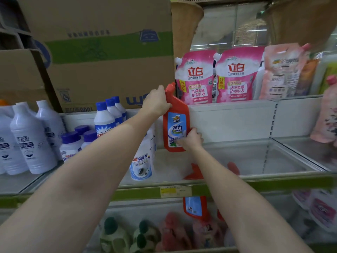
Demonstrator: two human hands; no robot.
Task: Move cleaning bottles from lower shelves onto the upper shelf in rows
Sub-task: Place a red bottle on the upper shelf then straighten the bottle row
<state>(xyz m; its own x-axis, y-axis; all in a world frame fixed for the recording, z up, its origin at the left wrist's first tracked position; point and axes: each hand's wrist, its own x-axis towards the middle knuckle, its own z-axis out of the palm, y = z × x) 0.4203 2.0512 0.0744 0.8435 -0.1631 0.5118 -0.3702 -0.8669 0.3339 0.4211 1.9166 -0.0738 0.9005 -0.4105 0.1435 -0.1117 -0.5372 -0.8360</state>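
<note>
The left hand (157,105) is gripping the angled neck of a red plastic toilet-cleaner bottle (176,121) while the right hand (193,138) is holding its base. Probably this is steadying it upright, label forward, for placing at the back of the glass upper shelf (246,157).

Even, fairly dim indoor light with a greenish cast; bright strip lights (256,30) show toward 1 o'clock. Wide-angle bending curves the frame's edges. The pink pouches (215,77) read sharp, while the goods at 6 o'clock and the 3 o'clock edge are smeared.
</note>
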